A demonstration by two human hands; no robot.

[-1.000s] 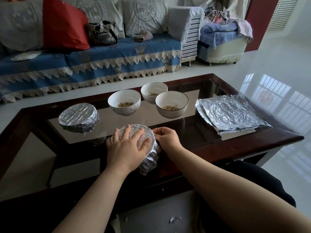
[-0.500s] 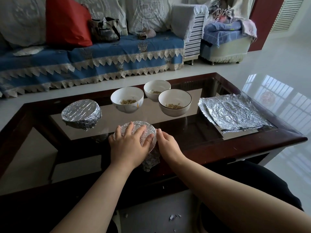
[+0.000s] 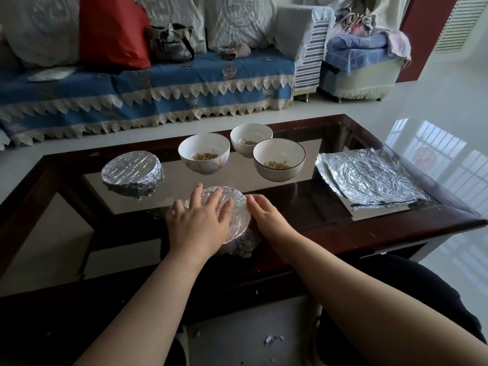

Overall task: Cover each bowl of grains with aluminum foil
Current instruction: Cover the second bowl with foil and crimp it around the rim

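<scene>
At the lower centre of the frame a foil-wrapped bowl (image 3: 232, 220) is being worked on at the near edge of the glass-topped coffee table (image 3: 396, 228). The left hand (image 3: 198, 225) is laid flat on the foil lid, fingers spread and straight, pressing it down. The right hand (image 3: 266, 215) is set against the bowl's right rim with its fingers extended along the foil; nothing is gripped by it, as far as can be seen. The foil appears drawn down over the sides and crumpled under the rim, so this bowl is judged to be nearly finished.

To the left of centre a second covered bowl (image 3: 132, 174) stands fully wrapped. Three open bowls remain uncovered above centre: the left white bowl (image 3: 203, 155), the far white bowl (image 3: 250, 138) and the dark-rimmed bowl (image 3: 279, 159), each with a little grain visible inside. At the right of the frame a stack of foil sheets (image 3: 369, 178) lies flat, ready for use.

Two of five bowls are thus taken as covered or almost so; three are left to be done.
</scene>
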